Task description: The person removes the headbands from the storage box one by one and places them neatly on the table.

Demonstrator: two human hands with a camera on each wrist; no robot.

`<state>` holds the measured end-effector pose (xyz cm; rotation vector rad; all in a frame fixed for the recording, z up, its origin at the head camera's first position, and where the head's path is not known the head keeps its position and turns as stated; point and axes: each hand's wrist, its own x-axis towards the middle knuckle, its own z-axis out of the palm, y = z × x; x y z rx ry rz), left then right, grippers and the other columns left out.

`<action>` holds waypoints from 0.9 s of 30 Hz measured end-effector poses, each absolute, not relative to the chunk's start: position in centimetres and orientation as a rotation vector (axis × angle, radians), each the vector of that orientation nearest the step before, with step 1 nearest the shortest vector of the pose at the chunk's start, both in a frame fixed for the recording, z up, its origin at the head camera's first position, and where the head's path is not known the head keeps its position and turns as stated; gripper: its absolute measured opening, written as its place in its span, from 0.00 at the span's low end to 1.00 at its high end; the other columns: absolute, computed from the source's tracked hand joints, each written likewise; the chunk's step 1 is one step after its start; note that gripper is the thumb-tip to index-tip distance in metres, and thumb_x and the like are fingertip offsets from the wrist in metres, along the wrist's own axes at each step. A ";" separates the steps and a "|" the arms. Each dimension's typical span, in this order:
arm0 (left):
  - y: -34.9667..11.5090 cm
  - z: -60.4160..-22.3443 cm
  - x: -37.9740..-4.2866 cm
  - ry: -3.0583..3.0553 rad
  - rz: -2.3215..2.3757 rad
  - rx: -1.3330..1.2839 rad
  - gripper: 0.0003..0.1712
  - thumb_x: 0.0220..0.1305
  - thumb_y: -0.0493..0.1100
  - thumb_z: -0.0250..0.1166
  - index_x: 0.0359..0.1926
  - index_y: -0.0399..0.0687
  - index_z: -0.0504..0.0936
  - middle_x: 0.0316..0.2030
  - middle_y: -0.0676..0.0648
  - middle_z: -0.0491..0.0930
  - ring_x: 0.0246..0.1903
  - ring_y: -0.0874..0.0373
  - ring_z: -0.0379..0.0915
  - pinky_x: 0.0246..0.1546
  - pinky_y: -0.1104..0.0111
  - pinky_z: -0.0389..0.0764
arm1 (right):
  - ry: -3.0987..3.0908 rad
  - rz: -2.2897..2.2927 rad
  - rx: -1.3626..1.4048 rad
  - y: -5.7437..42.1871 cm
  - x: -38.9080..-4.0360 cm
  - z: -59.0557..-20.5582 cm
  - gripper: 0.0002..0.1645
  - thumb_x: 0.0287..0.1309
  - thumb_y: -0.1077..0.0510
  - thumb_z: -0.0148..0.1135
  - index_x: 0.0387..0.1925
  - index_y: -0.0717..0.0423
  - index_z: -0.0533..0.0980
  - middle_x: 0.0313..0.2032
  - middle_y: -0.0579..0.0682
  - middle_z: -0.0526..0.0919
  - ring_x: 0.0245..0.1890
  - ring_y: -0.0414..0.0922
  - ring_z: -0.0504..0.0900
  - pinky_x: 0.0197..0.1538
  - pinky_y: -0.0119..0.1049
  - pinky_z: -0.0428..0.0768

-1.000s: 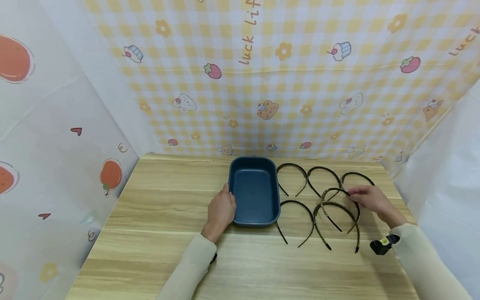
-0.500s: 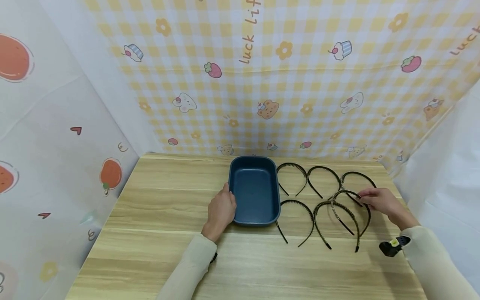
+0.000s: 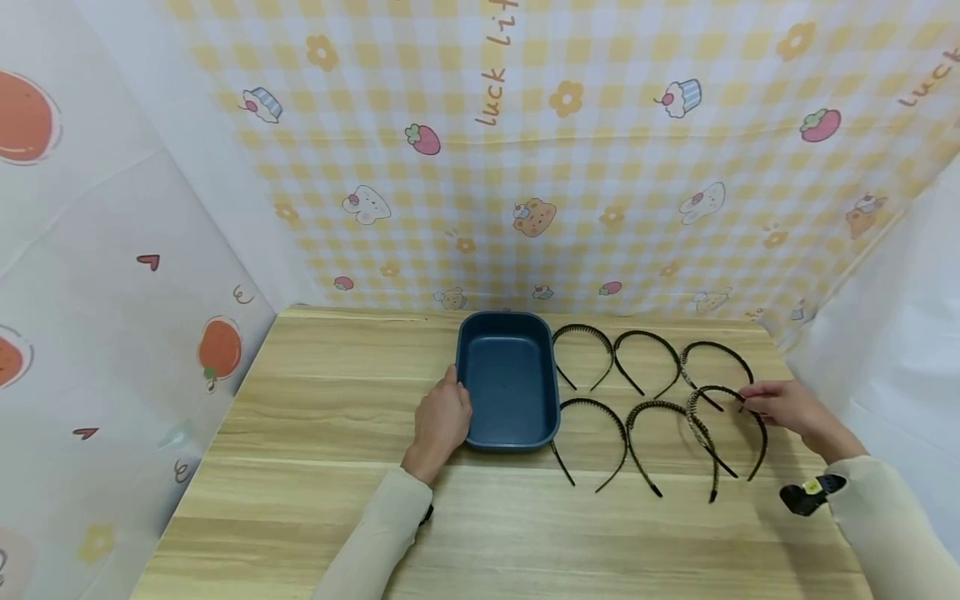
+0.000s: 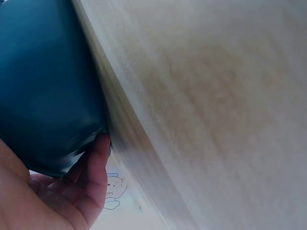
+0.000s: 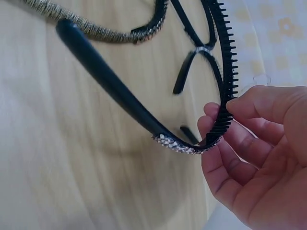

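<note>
In the head view my left hand [image 3: 442, 417] holds the left side of a blue rectangular plastic basin [image 3: 556, 408]. The left wrist view shows bent fingers [image 4: 98, 163] against the basin's wall [image 4: 48, 86]; part of the thumb side is hidden. On the right, my right hand [image 3: 795, 412] pinches a black toothed headband [image 3: 763, 442] between thumb and fingers. Close up, this headband [image 5: 105, 81] has small glittering stones along one stretch. It hangs just over the right end of another headband [image 3: 671, 406] with a gold-toned wrap.
More dark headbands lie right of the basin: a back row with a left one [image 3: 583, 327], a middle one [image 3: 647, 334] and a right one [image 3: 716, 344], plus a front one [image 3: 592, 402]. All rest on a wooden table [image 3: 337, 400], with a checked cloth [image 3: 465, 183] behind.
My right hand has moved to the right and slightly toward me, carrying the pinched headband away from the middle of the front row. My left hand and the basin have stayed in place.
</note>
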<state>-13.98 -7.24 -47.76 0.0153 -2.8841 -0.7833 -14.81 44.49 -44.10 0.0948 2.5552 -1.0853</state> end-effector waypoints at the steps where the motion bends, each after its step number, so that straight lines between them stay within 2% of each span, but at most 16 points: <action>1: -7.3 -47.8 -14.0 -2.883 -0.782 0.014 0.24 0.66 0.42 0.47 0.61 0.38 0.65 0.31 0.42 0.79 0.15 0.56 0.70 0.10 0.67 0.64 | 2.554 -1.085 0.094 44.7 -14.7 -44.1 0.25 0.61 0.56 0.52 0.52 0.73 0.69 0.41 0.57 0.81 0.31 0.34 0.76 0.34 0.37 0.77; 8: -7.3 -47.7 -14.0 -2.886 -0.765 0.011 0.24 0.65 0.41 0.48 0.61 0.37 0.65 0.31 0.42 0.79 0.16 0.54 0.71 0.10 0.67 0.65 | 2.524 -1.087 0.137 46.3 -13.5 -44.6 0.25 0.60 0.56 0.54 0.50 0.74 0.69 0.37 0.49 0.81 0.31 0.32 0.75 0.34 0.35 0.76; 20: -7.3 -47.8 -13.9 -2.878 -0.777 0.003 0.24 0.66 0.41 0.47 0.61 0.37 0.65 0.28 0.44 0.77 0.13 0.58 0.67 0.09 0.69 0.63 | 2.516 -1.079 0.194 48.6 -12.3 -45.3 0.22 0.58 0.58 0.56 0.47 0.74 0.72 0.32 0.43 0.83 0.30 0.30 0.76 0.32 0.33 0.76; 27: -7.3 -47.8 -13.9 -2.873 -0.767 0.012 0.24 0.65 0.41 0.48 0.61 0.38 0.66 0.28 0.44 0.77 0.13 0.57 0.68 0.09 0.68 0.63 | 2.503 -1.100 0.196 49.3 -12.0 -45.6 0.21 0.58 0.59 0.54 0.45 0.75 0.73 0.31 0.42 0.83 0.30 0.30 0.77 0.32 0.32 0.76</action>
